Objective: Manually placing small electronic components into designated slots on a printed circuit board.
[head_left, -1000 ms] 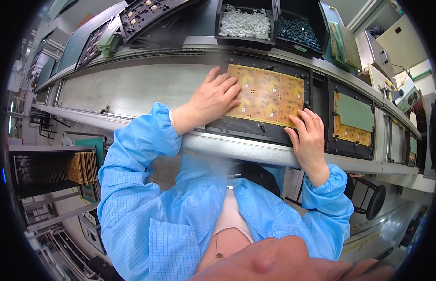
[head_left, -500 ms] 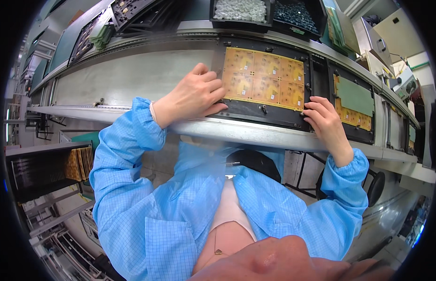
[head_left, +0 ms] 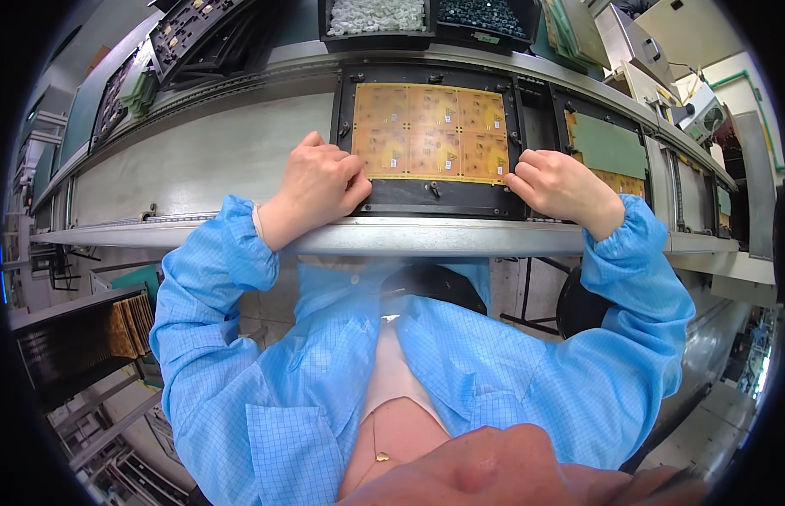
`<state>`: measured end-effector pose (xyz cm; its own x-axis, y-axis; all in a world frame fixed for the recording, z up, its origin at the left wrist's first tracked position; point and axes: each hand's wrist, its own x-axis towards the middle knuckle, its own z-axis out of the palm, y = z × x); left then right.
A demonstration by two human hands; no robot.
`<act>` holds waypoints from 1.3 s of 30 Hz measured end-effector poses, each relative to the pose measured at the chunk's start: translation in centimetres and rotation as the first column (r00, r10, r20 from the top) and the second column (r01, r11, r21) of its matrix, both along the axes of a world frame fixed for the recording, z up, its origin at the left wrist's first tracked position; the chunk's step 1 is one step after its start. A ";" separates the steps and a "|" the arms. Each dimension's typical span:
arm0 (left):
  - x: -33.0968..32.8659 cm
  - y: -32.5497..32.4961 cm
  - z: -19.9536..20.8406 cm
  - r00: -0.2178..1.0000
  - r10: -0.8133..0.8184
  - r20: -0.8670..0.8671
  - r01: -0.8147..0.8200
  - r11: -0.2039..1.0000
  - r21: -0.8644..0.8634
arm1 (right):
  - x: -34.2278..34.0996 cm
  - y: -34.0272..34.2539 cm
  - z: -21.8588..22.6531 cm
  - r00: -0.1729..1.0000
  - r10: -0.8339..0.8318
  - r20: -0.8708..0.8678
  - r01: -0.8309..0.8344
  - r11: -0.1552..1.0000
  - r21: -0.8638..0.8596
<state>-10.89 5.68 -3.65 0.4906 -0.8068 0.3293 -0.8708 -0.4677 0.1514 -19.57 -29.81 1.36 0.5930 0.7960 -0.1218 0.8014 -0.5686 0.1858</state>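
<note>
A yellow-orange printed circuit board (head_left: 429, 132), divided into several panels, lies flat in a black carrier frame (head_left: 397, 201) on the conveyor. My left hand (head_left: 318, 181) is closed at the frame's near left side, its curled fingers hiding whatever they pinch. At the near right corner of the board, my right hand (head_left: 561, 184) is also closed, fingertips against the frame; what is between them cannot be made out. Small black clips (head_left: 434, 190) sit around the board on the frame.
Farther right, a second black frame holds a board partly covered by a green sheet (head_left: 610, 145). Behind the conveyor stand bins of white parts (head_left: 377, 17) and dark parts (head_left: 483, 18). A metal rail (head_left: 426, 236) runs along the near edge. A rack of boards (head_left: 129, 325) stands lower left.
The view has shifted, so the conveyor sits farther left. Both hands have gone from loosely spread fingers to curled, closed ones at the frame's two sides.
</note>
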 end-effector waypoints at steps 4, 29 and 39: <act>-0.8 -1.0 2.4 0.977 0.074 0.202 -0.076 0.997 0.003 | 1.3 -0.2 0.9 0.965 -0.148 -0.216 0.206 0.939 0.274; 0.0 -9.5 -1.8 0.965 -0.240 -0.107 0.236 0.970 -0.051 | 11.9 -1.2 -1.6 0.515 -0.809 -0.282 0.854 0.459 0.243; 6.6 -2.3 2.0 0.970 -0.241 -0.011 0.239 0.965 -0.106 | 10.4 -0.7 -0.5 0.676 -0.730 -0.100 0.722 0.629 0.288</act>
<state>-4.32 3.39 -1.62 0.2952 -0.8642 0.4076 -0.9513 -0.2262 0.2094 -9.19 -30.53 0.81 0.9936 0.1000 0.0535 0.1035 -0.9924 -0.0670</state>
